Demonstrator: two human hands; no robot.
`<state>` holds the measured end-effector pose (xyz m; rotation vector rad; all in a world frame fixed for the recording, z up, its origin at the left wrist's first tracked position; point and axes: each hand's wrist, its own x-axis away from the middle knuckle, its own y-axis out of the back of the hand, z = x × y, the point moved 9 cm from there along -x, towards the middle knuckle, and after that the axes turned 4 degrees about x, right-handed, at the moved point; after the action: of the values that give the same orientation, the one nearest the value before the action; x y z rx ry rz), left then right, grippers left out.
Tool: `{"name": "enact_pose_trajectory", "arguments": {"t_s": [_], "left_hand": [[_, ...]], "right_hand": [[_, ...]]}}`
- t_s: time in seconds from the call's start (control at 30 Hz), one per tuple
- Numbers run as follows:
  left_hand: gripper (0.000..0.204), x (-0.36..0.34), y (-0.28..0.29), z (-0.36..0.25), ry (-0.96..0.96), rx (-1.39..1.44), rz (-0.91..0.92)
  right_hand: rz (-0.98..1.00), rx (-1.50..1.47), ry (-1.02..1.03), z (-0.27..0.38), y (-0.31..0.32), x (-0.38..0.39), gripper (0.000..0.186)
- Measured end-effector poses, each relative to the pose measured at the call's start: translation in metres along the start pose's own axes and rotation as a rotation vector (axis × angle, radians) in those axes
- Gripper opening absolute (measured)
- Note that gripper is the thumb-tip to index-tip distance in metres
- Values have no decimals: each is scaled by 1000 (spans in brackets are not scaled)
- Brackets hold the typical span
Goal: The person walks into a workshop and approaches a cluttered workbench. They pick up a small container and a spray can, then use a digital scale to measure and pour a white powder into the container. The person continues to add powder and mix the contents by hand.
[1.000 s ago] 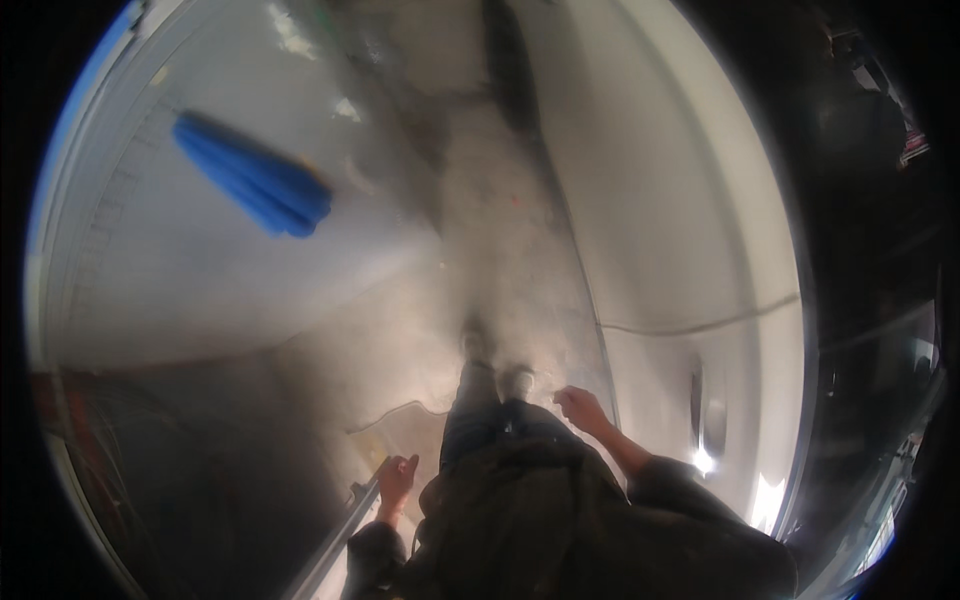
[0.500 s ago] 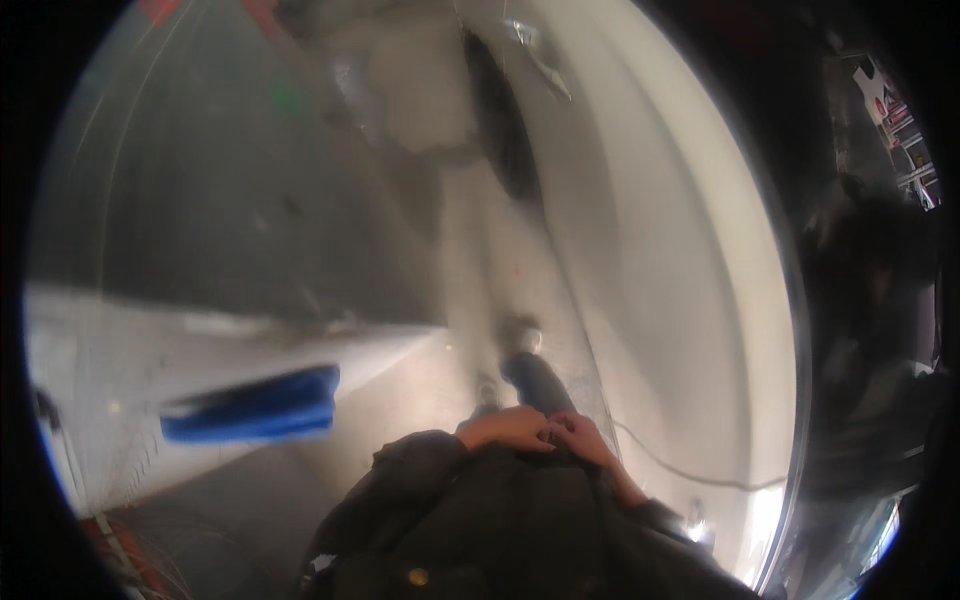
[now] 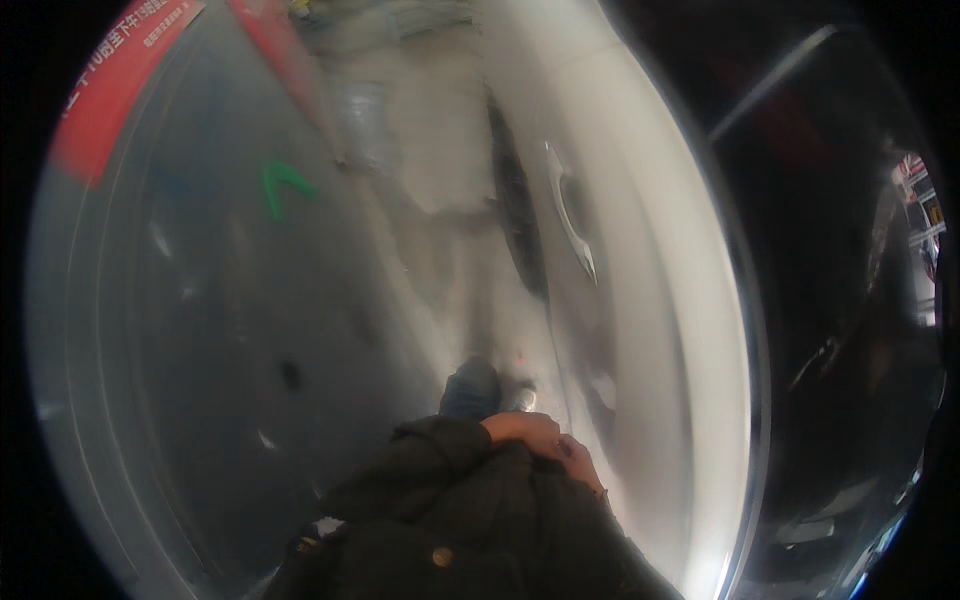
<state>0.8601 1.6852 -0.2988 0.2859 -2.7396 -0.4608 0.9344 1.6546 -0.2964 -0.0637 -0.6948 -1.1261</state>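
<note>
At waist level, in front of my dark jacket (image 3: 420,530), my left hand (image 3: 525,433) and my right hand (image 3: 576,460) meet. The fingers of both are curled; whatever is between them is hidden. My feet and a jean-covered leg (image 3: 468,390) show below them on the pale floor. Close beside me on the right is a white car body (image 3: 665,330) with a chrome door handle (image 3: 570,220).
A dark grey panel (image 3: 200,330) runs along my left, with red printed strips (image 3: 125,90) and a green mark (image 3: 285,190). A narrow pale floor strip (image 3: 430,140) stretches ahead between panel and car. The car's dark upper part (image 3: 830,300) curves along the far right.
My left hand has left the bar at lower left and joined my right at the waist. I have moved forward: the blue cloth has dropped out of view, and the handle has come closer.
</note>
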Motion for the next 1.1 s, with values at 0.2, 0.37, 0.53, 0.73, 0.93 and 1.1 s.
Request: {"name": "enact_pose_trajectory", "arguments": {"t_s": [0.2,0.37,0.53,0.73,0.93,1.1], "left_hand": [[37,31,106,84,116,116,-63],[39,99,212,153,119,212,-115],[45,203,299,171,178,282,-162],[53,334,442,265,423,421,-408],[51,416,560,353,479,619,-573],[49,475,674,458,632,809,-676]], "right_hand": [[57,20,-62,53,-3,-119,29],[94,27,-81,123,-41,-234,27],[210,114,3,225,-93,-305,28],[351,126,-1,352,-139,-471,29],[457,226,41,431,-188,-638,32],[488,348,104,524,-215,-805,34]]}}
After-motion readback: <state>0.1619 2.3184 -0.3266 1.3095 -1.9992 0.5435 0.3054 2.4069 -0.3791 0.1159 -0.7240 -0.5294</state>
